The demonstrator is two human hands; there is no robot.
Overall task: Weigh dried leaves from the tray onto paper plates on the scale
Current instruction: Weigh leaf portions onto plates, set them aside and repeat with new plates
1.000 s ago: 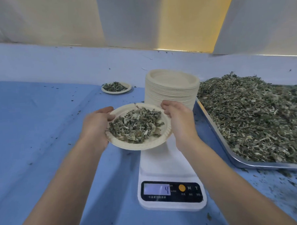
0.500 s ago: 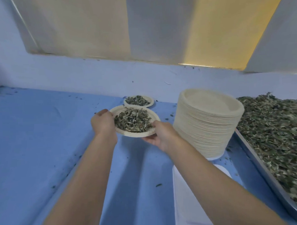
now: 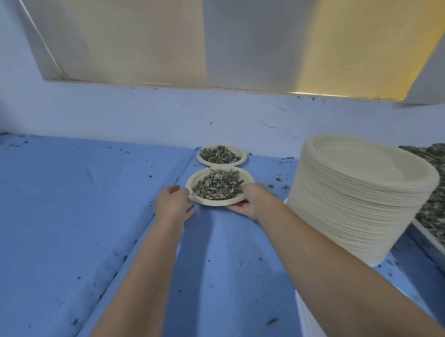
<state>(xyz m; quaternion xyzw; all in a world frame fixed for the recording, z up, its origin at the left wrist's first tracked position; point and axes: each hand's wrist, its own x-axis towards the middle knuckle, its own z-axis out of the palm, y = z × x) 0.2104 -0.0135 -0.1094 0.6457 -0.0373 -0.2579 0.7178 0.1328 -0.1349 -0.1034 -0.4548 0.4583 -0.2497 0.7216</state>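
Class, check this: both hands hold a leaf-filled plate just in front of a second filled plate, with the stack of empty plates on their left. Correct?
No: the head view shows the stack of empty plates on their right. The left hand and right hand do hold the leaf-filled plate before the second filled plate.

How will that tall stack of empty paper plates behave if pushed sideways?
Probably light for its bulk: the stack is thin paper plates. Tall and unbound, it would likely shear or topple if pushed near the top.
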